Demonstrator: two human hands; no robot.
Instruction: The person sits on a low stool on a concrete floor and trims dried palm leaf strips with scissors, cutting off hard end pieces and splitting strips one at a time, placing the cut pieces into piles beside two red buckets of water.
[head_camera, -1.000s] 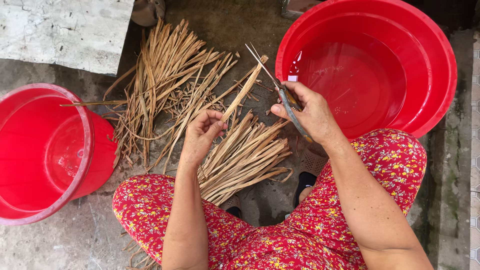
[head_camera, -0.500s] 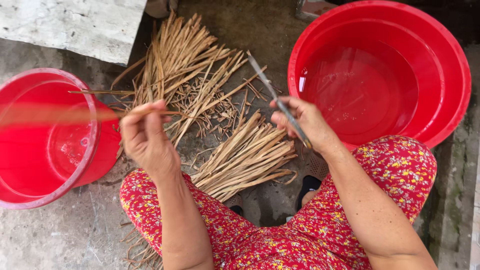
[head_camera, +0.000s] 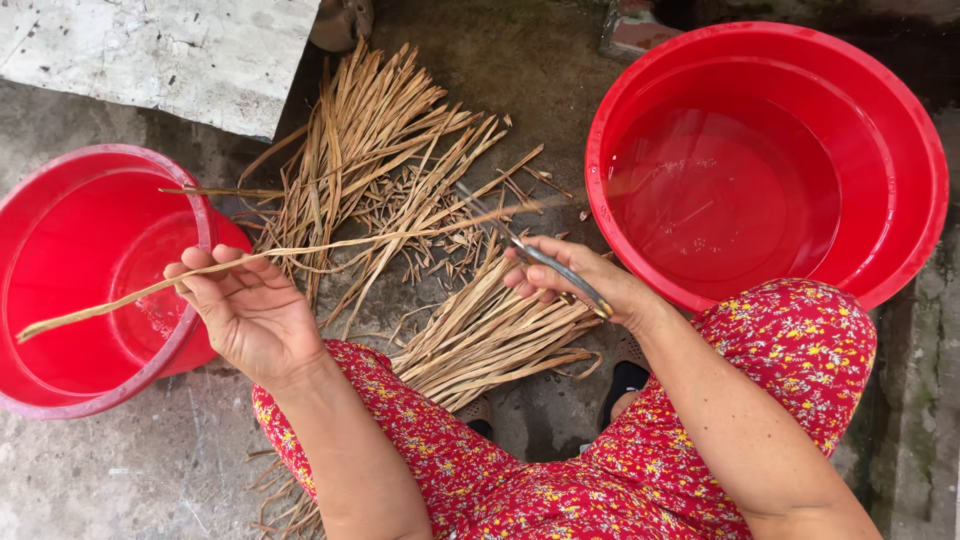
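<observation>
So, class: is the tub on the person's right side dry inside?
No, the right tub holds clear water, with ripples and bits floating on its surface.

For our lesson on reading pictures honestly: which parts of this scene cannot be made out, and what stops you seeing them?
Head view:
- Knife in the right hand: its blade tip is motion-blurred.
- Thin strip across the left hand: its far end is blurred.
- Large basin: the water's depth is unreadable.
- Feet: mostly hidden by the floral trousers.
- Left basin: cut off by the frame edge.

Red basins (head_camera: 905, 120); tan dried strips (head_camera: 390, 150); red floral trousers (head_camera: 800, 350).
</observation>
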